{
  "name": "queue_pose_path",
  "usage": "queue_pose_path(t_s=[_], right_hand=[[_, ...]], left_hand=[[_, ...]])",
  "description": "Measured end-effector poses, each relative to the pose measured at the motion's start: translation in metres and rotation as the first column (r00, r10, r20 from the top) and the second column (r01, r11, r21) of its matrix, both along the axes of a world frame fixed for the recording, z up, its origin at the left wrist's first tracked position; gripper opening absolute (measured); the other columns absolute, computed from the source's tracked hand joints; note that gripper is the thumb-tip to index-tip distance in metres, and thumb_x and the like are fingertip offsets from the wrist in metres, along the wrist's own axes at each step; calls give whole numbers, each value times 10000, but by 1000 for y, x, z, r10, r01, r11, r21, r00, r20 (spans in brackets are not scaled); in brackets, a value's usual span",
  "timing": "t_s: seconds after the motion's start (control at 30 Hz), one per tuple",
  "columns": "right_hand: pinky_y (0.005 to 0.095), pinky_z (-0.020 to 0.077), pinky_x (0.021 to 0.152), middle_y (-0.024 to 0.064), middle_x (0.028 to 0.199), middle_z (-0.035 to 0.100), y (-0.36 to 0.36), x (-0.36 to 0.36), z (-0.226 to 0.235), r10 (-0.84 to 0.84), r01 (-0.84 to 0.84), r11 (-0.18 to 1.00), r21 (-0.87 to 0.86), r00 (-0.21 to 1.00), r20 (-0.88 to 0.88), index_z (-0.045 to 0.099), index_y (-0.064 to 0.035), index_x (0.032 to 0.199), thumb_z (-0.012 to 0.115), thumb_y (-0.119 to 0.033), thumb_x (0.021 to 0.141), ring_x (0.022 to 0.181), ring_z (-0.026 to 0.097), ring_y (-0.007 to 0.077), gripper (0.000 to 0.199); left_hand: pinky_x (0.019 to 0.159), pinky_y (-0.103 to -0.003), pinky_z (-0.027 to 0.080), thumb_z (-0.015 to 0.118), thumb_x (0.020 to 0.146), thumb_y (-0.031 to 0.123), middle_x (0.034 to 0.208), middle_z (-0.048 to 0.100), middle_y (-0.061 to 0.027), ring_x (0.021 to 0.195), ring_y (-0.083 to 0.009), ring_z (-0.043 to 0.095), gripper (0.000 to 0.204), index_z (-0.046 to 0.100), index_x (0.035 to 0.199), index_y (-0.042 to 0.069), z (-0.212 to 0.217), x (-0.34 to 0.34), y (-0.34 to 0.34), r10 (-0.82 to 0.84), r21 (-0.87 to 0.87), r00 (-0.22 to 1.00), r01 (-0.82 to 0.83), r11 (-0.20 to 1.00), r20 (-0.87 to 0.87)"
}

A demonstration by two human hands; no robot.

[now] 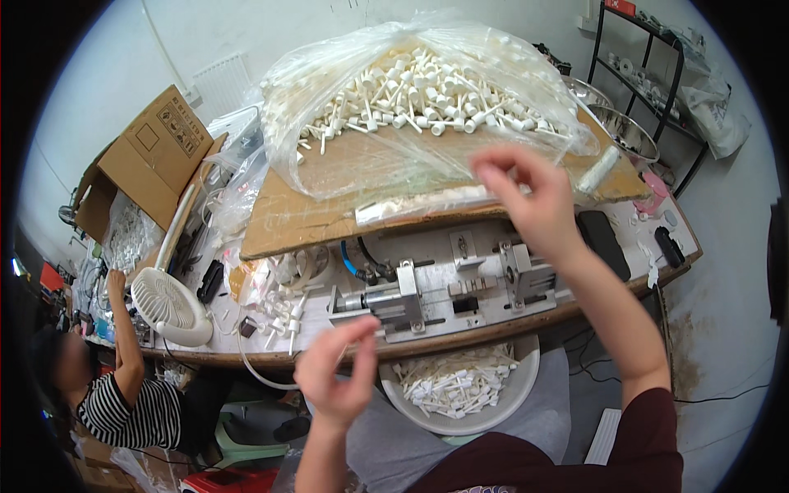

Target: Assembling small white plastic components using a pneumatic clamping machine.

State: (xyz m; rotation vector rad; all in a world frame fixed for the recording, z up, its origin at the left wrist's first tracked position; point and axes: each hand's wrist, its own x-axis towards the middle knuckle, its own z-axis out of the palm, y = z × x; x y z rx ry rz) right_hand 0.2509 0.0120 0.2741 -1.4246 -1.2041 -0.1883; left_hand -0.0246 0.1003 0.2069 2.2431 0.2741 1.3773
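My left hand (335, 380) is in front of the left end of a metal clamping fixture (408, 292), thumb and forefinger drawn together. Anything between those fingertips is too small to name. Over the front edge of a cardboard sheet (329, 222), my right hand (534, 197) is raised with its fingers curled toward the thumb; what they hold, if anything, cannot be made out. A heap of white plastic pieces (427, 90) with round caps and thin stems lies on the sheet, partly under clear plastic film (288, 90). Several similar pieces (283, 320) lie left of the fixture.
A grey tub (534, 374) of white stemmed parts rests at my lap below the table edge. A white fan (168, 304) stands left, near another person (140, 403) in a striped top. A black phone-like slab (602, 245) lies right. Beyond are metal bowls (629, 135) and a shelf (637, 74).
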Motion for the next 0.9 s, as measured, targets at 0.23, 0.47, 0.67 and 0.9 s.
queue_pose_path(t_s=[0.23, 0.47, 0.67, 0.9], right_hand=[[364, 492, 917, 53, 1264, 597, 153, 125, 67, -393, 453, 891, -34, 805, 444, 660, -133, 1186, 679, -109, 798, 1112, 571, 223, 389], [467, 364, 1092, 62, 1509, 443, 260, 194, 86, -434, 718, 692, -72, 494, 753, 577, -211, 1337, 720, -101, 741, 1397, 394, 272, 622], [536, 328, 1099, 90, 1579, 367, 301, 202, 78, -463, 773, 604, -194, 539, 704, 510, -252, 1438, 772, -341, 764, 1448, 331, 296, 728], [463, 463, 980, 159, 1188, 681, 332, 251, 88, -434, 573, 761, -304, 798, 418, 588, -155, 1347, 704, -342, 784, 1143, 631, 301, 605]], left_hand=[[1106, -404, 325, 580, 999, 285, 1442, 446, -199, 1311, -296, 435, 513, 452, 1406, 0, 31, 79, 147, 263, -185, 965, -259, 948, 0], [1221, -454, 127, 391, 1043, 521, 1608, 198, -241, 1517, -365, 130, 750, 227, 1558, 0, 5, 128, 237, 408, -162, 870, -460, 873, -276], [1231, -423, 87, 369, 1040, 546, 1637, 142, -226, 1532, -344, 100, 787, 167, 1580, 10, -3, 124, 242, 267, -342, 933, -339, 876, -240], [1228, -438, 54, 313, 1024, 608, 1645, 108, -251, 1544, -331, 61, 843, 123, 1589, 12, -12, 154, 264, 238, -391, 927, -342, 854, -291]])
